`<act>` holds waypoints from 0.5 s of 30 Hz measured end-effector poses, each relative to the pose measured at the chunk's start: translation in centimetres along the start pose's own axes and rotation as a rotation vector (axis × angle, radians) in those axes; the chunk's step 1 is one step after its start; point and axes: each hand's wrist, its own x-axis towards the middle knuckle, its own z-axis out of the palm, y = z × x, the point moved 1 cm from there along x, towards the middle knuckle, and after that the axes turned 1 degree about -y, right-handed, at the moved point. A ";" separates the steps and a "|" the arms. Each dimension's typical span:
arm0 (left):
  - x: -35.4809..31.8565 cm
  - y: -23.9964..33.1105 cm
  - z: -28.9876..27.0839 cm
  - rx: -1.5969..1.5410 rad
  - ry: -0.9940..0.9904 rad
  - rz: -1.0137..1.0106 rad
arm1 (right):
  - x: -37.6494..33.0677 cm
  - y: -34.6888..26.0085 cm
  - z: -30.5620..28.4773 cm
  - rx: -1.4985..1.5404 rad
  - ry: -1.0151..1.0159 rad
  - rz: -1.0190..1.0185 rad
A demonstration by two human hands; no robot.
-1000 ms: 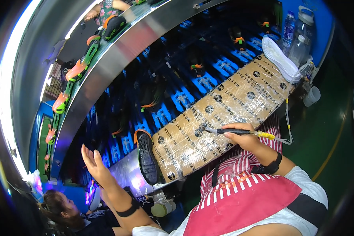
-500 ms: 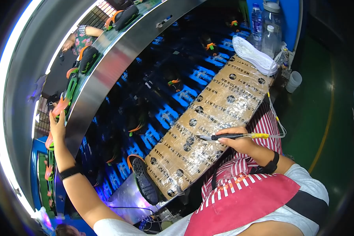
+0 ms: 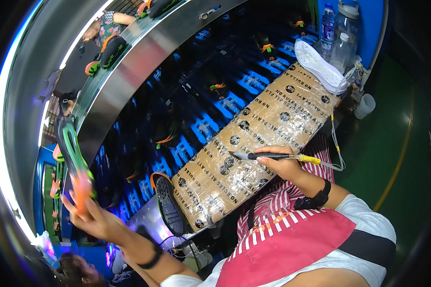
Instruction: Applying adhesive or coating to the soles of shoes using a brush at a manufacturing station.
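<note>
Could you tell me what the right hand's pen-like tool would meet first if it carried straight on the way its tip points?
The right hand holds the pen-like tool pointing left, low over the taped cardboard pad. Going straight on, it would probably meet that pad's surface first; beyond lie the blue conveyor trays. Depth is unclear.

The left hand [image 3: 88, 215] is raised at the left, its grip closed on a green and orange shoe [image 3: 72, 158] held up beside the steel conveyor [image 3: 143, 62]. The right hand [image 3: 282, 165] rests on the cardboard-covered bench [image 3: 254, 138], holding a black pen-like tool [image 3: 268, 156] with a yellow end and a cord. A black shoe [image 3: 167, 203] stands at the bench's near left end, and a white insole [image 3: 318, 64] lies at its far end near 3 bottles [image 3: 342, 33].
</note>
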 end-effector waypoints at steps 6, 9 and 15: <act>-11.3 4.0 1.0 -0.234 0.017 -0.152 | 0.0 0.2 0.0 0.120 0.009 0.003; -16.1 4.0 3.1 -0.216 -0.162 -0.350 | 0.0 0.1 -0.9 0.090 0.088 -0.038; -24.4 5.3 4.1 0.002 -0.479 -0.807 | 0.0 0.5 -1.6 0.108 0.194 -0.038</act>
